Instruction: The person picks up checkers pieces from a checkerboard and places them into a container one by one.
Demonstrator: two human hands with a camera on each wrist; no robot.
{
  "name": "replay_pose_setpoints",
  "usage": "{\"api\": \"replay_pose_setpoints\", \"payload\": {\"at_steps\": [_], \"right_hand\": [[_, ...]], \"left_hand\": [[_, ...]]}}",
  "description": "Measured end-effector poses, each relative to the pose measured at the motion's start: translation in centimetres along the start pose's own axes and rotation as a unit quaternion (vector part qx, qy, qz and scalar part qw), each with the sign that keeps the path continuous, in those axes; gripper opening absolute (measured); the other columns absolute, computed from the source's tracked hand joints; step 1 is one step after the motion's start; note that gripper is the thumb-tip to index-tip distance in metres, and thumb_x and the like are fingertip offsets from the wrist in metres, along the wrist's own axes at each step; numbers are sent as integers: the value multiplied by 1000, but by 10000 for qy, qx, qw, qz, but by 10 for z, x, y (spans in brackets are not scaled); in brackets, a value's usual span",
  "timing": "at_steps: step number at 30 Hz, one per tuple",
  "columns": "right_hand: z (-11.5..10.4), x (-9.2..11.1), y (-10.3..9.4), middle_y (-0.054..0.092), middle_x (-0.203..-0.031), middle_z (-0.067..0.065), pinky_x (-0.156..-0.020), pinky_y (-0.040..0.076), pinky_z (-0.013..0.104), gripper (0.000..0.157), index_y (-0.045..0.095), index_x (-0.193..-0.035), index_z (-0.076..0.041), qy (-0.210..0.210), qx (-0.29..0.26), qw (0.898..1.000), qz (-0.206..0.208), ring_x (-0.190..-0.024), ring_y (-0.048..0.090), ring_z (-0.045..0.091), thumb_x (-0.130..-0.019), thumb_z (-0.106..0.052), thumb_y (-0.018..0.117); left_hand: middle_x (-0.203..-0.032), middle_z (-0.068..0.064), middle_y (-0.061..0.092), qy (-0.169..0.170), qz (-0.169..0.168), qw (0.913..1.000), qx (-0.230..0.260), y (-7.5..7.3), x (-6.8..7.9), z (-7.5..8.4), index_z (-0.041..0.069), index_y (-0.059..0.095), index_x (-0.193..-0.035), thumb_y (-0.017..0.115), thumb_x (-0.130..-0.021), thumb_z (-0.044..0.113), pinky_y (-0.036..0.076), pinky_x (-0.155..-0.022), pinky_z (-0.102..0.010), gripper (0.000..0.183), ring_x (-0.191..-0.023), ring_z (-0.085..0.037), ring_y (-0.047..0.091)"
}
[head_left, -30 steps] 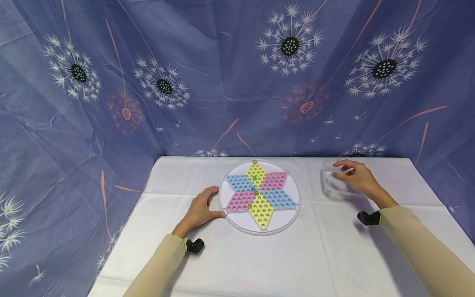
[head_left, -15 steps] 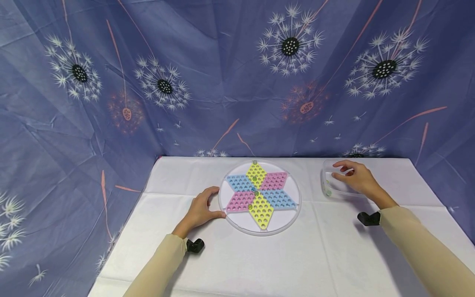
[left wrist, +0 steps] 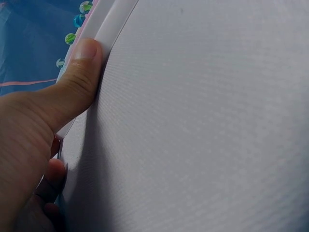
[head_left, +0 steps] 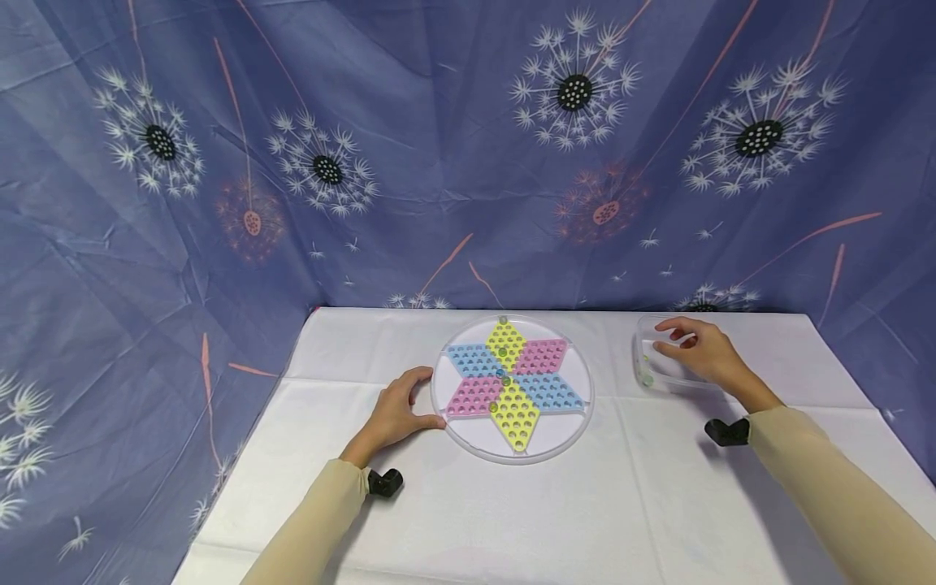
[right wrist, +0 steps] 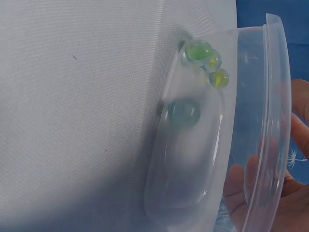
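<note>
A round Chinese checkers board point(head_left: 563, 428) with a yellow, pink and blue star lies on the table. Several marbles point(head_left: 502, 353) sit along its middle. At the board's left side my left hand point(head_left: 397, 410) holds the rim; in the left wrist view the thumb point(left wrist: 79, 77) presses its edge while the fingers are partly hidden. My right hand point(head_left: 699, 351) hovers over the clear plastic box point(head_left: 676, 381) at the right, thumb and fingers curved apart with nothing seen between them. Several green and yellowish glass marbles point(right wrist: 198, 50) lie in the box.
A white cloth point(head_left: 512, 520) covers the table. Close behind it hangs a blue curtain point(head_left: 439, 203) with a dandelion print, which also runs along the left side. Between board and box lies a stretch of cloth point(head_left: 614, 357).
Inside the box a small marble has shifted a little, showing yellow near the left wall. Both hands and the board have stayed in place; the head view has drifted very slightly.
</note>
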State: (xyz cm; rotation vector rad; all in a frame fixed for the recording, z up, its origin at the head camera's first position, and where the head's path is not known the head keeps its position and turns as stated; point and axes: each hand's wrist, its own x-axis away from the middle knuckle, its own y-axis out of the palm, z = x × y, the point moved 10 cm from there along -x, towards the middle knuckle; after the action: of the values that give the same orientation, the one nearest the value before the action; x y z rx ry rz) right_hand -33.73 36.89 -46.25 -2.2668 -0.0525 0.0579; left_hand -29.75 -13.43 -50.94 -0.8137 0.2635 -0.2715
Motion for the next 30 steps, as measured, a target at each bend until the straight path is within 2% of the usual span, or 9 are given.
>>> {"api": "replay_pose_setpoints", "payload": {"at_steps": [7,12,17,24,30], "right_hand": [[-9,1,-2,60,-122,23,-75,50,39,50,64,-135,-7,-191,11,9998,13,-99,59,34,-98,-40,70],[-24,-1,-4,61,-119,19,-74,50,39,47,65,-135,-10,-482,-9,9988,28,-96,59,32,-98,-40,70],[-40,-4,-3,61,-117,16,-75,49,41,47,64,-135,-13,-582,-14,9983,-54,-95,60,31,-98,-40,70],[-64,-9,0,64,-112,17,-72,50,38,43,67,-131,-12,-951,4,9955,38,-91,61,29,-96,-36,74],[-82,-14,11,63,-113,19,-75,50,42,43,66,-131,-13,-1111,-115,9937,-53,-91,61,29,-96,-36,75]], "left_hand": [[-103,-4,57,-7,-4,10000,-18,-1,0,1,8,51,-149,97,-68,35,38,-76,-33,97,-81,-15,44],[-102,-5,57,-22,-7,10000,-50,0,0,1,8,51,-149,97,-68,35,38,-76,-33,97,-80,-15,44],[-103,-4,57,-28,-10,10000,-28,0,0,0,7,51,-149,98,-68,34,38,-76,-33,97,-81,-15,44],[-101,-4,56,34,18,10000,-43,0,-1,0,6,52,-148,98,-68,33,38,-76,-32,96,-80,-15,44],[-105,-4,57,48,27,10000,-34,0,0,1,6,52,-148,98,-68,34,38,-76,-32,96,-80,-15,45]]}}
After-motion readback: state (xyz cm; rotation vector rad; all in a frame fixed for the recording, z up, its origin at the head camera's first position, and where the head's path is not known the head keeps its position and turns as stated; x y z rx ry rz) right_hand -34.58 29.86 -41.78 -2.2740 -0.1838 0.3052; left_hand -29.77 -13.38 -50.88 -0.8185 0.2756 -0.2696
